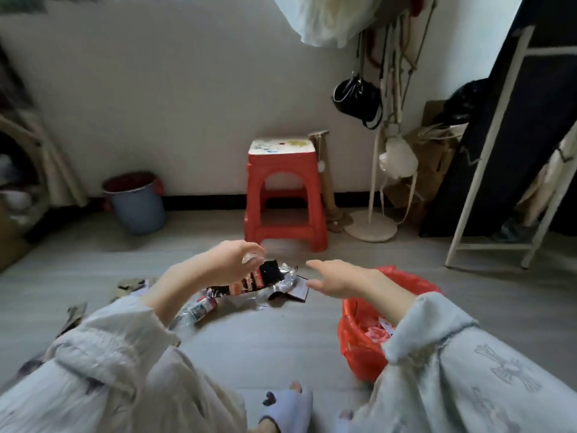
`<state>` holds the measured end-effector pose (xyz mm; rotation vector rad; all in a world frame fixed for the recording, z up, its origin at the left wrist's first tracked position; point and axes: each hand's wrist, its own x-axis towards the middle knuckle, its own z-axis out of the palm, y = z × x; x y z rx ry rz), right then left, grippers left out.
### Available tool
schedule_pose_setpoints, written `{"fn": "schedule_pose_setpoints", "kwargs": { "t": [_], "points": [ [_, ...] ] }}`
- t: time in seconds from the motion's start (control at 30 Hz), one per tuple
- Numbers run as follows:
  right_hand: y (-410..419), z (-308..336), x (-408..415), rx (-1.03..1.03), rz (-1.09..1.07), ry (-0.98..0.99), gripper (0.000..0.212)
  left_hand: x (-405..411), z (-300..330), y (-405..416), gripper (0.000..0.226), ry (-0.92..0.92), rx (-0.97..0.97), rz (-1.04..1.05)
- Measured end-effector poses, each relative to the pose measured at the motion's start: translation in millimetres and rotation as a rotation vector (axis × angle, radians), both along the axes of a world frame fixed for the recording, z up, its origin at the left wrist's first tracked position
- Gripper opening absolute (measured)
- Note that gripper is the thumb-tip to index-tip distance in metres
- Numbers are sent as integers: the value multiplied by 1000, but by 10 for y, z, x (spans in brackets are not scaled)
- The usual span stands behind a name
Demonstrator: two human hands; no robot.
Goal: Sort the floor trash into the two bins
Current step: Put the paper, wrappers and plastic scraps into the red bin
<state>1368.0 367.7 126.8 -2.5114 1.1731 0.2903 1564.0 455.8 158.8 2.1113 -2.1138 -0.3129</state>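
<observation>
On floor, crumpled black-red wrapper

1. Red stool beyond both hands, against the wall; top pale and stained.
2. Wooden post just right of the stool, leaning on the wall.
3. White stand far right of the hands, round base on the floor; black bag and white bag hang from it.
4. Cardboard behind the stand.
5. White rack at far right.
6. Slipper below the hands.
</observation>
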Motion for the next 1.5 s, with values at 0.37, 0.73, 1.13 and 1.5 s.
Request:
{"fn": "schedule_pose_setpoints", "kwargs": {
  "t": [0.37, 0.73, 1.13, 1.5],
  "points": [
    [69, -211, 1387, -83, 293, 30, 48, 1071, -248, 710, 38, 238, 85, 298],
    [-1400, -1656, 2253, 19, 215, 142, 64, 2191, -1832, -565, 37, 191, 325, 278],
    [-2319, -3388, 2943, -231, 266, 213, 83, 2389, -3267, -1238, 50, 153, 283, 232],
    [-2246, -3715, 3088, -280, 322, 291, 88, 2342, -3185, -1072, 69, 223, 233, 326]
  ]
}}
